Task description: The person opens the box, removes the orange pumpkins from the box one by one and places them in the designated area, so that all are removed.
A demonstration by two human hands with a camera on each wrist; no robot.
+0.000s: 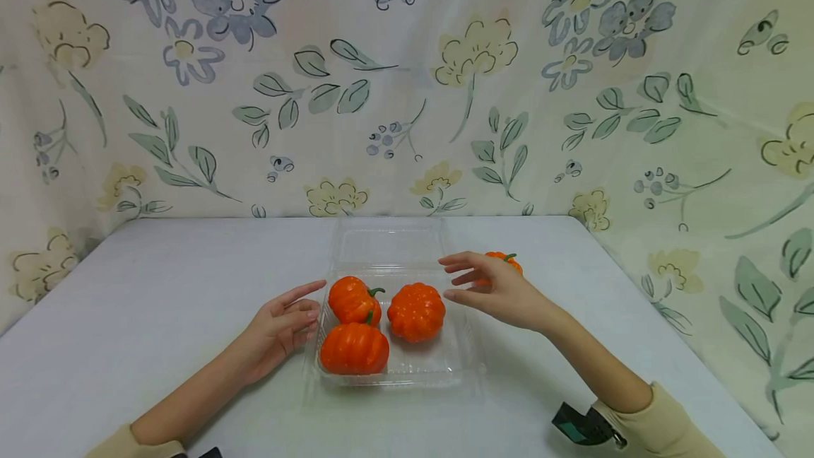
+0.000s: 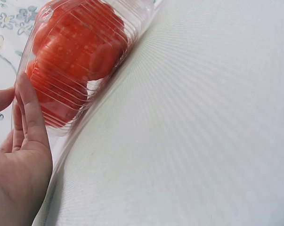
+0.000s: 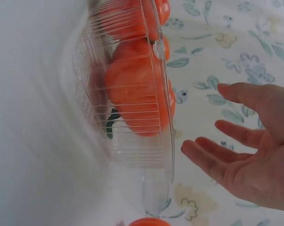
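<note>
A clear plastic clamshell box (image 1: 445, 366) lies with its lid (image 1: 391, 242) folded back on the table. Inside sit three orange toy pumpkins: one at the back left (image 1: 351, 299), one at the front left (image 1: 353, 349) and one toward the right (image 1: 416, 313), its stem out of sight. My left hand (image 1: 273, 338) is at the box's left side, fingertips right at the rim, fingers loosely extended. Above the box's right edge hovers my right hand (image 1: 492, 288), fingers spread and holding nothing. Behind it, partly hidden, a further pumpkin (image 1: 511, 262) rests on the table.
The white table (image 1: 191, 267) extends on both sides of the box. A floral curtain (image 1: 407, 126) hangs behind and along the right. A dark wrist device (image 1: 585, 426) is strapped at the right sleeve.
</note>
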